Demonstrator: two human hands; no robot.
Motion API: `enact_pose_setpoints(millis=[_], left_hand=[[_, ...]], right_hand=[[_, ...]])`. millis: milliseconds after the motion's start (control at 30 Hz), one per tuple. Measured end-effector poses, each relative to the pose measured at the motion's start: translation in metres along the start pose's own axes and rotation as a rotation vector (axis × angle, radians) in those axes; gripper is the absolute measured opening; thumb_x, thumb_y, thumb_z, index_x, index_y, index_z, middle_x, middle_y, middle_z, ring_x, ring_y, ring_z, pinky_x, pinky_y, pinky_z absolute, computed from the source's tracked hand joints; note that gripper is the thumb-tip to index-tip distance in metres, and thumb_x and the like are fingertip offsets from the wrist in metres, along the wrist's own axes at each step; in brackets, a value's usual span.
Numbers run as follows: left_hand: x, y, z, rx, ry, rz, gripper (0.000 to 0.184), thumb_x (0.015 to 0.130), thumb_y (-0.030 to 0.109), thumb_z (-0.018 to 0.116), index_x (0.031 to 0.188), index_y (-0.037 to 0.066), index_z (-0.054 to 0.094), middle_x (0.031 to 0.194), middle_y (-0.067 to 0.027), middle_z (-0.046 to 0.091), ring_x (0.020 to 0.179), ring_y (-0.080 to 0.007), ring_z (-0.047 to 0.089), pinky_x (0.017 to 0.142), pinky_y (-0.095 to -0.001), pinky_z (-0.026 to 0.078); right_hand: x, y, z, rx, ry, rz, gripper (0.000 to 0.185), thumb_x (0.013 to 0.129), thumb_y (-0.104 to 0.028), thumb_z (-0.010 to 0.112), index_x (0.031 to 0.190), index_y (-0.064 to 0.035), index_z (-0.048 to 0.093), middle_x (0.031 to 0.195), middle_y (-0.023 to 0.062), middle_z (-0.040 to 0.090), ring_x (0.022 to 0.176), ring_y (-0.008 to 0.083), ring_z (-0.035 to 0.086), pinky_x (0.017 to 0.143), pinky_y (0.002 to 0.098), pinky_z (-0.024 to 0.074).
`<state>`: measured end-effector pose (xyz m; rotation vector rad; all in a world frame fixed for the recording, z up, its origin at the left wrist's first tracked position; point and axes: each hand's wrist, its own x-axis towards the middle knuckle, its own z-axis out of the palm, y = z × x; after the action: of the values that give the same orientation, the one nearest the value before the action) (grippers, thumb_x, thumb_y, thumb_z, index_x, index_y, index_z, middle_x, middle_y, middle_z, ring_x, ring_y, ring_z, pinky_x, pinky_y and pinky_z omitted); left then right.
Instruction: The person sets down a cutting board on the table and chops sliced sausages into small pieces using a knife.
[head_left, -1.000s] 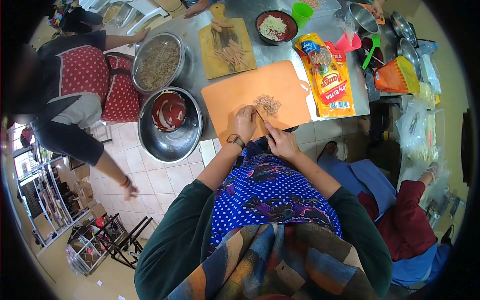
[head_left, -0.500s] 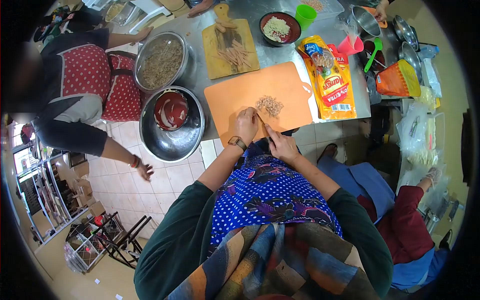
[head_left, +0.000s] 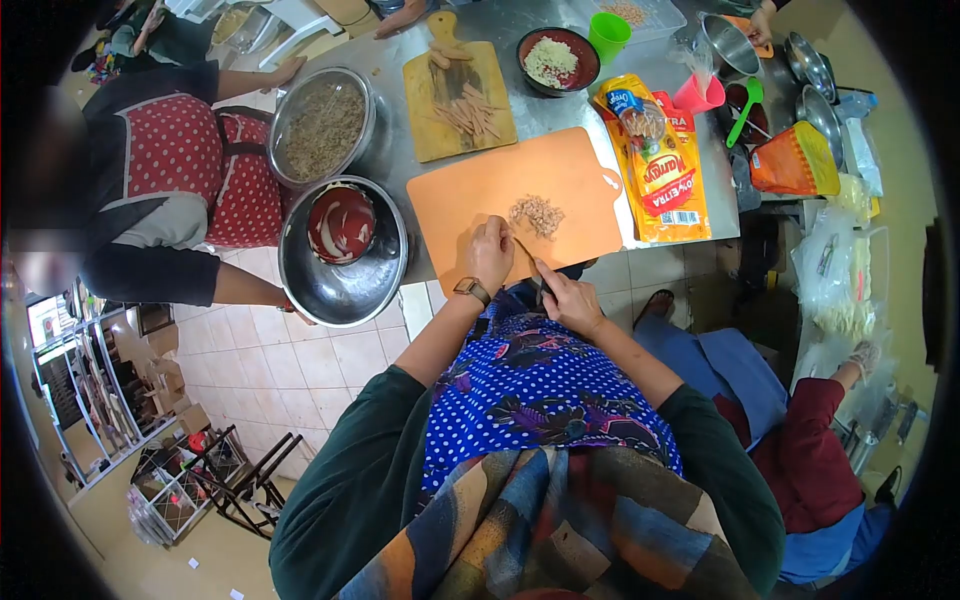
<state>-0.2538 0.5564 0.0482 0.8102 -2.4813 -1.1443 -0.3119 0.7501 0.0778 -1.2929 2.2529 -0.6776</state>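
An orange cutting board (head_left: 455,200) lies at the table's near edge, with a pile of small chopped pinkish-brown pieces (head_left: 537,216) on it. My left hand (head_left: 491,254) rests on the board just below the pile, its fingers pinched together; what they hold is hidden. My right hand (head_left: 572,303) is closed around the handle of a knife (head_left: 526,249). The narrow blade points up and left, close to my left fingertips. Beyond the orange board, a wooden board (head_left: 425,125) carries thin sausage-like strips (head_left: 470,112) and a few larger pieces.
To the left stand a steel bowl (head_left: 293,270) with a red bowl (head_left: 362,225) inside and a bowl of ground filling (head_left: 320,130). A co-worker in a dotted apron (head_left: 170,150) stands beside them. Yellow packets (head_left: 665,185) and a green cup (head_left: 610,36) are on the right.
My right hand and the knife have shifted slightly down and right, away from my left fingers. The co-worker's lower hand has moved up to the steel bowl's edge.
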Motion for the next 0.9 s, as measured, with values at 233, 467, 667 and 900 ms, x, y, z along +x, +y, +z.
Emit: enact_pose_setpoints(millis=[233, 467, 667, 900], left_hand=[[-0.003, 0.001, -0.004, -0.027, 0.043, 0.017, 0.022, 0.075, -0.007, 0.057, 0.094, 0.003, 0.053, 0.091, -0.0161, 0.057, 0.088, -0.0359, 0.058, 0.073, -0.0452, 0.048], [0.096, 0.017, -0.055, 0.458, -0.031, 0.475, 0.045, 0.07, -0.005, 0.057, 0.113, 0.006, 0.057, 0.116, -0.0116, 0.057, 0.114, -0.0319, 0.05, 0.097, -0.0449, 0.04], [0.205, 0.014, -0.064, 1.011, -0.341, 0.763, 0.07, 0.078, 0.004, 0.056, 0.146, 0.009, 0.037, 0.145, -0.0088, 0.043, 0.137, -0.0272, 0.036, 0.115, -0.0486, 0.025], [0.236, -0.005, -0.06, 1.073, -0.473, 0.818, 0.059, 0.087, 0.01, 0.052, 0.144, 0.011, 0.038, 0.131, -0.007, 0.048, 0.134, -0.0247, 0.038, 0.119, -0.051, 0.017]], right_hand=[[0.013, 0.003, 0.003, -0.005, 0.078, -0.062, 0.064, 0.08, -0.013, 0.059, 0.142, -0.0123, 0.042, 0.096, 0.0132, 0.067, 0.072, 0.0303, 0.068, 0.063, 0.0426, 0.0552], [0.017, 0.006, -0.019, 0.0, -0.002, -0.101, 0.064, 0.08, -0.014, 0.058, 0.142, -0.0109, 0.042, 0.098, 0.0146, 0.067, 0.079, 0.0303, 0.068, 0.069, 0.0435, 0.0535], [0.051, 0.025, -0.026, -0.171, -0.002, -0.259, 0.064, 0.08, -0.018, 0.062, 0.141, -0.0111, 0.045, 0.092, 0.01, 0.066, 0.074, 0.0303, 0.065, 0.065, 0.0412, 0.053], [0.056, 0.048, -0.042, -0.201, 0.051, -0.236, 0.063, 0.079, -0.017, 0.061, 0.14, -0.0112, 0.046, 0.085, 0.0092, 0.065, 0.073, 0.0279, 0.065, 0.063, 0.04, 0.0531]])
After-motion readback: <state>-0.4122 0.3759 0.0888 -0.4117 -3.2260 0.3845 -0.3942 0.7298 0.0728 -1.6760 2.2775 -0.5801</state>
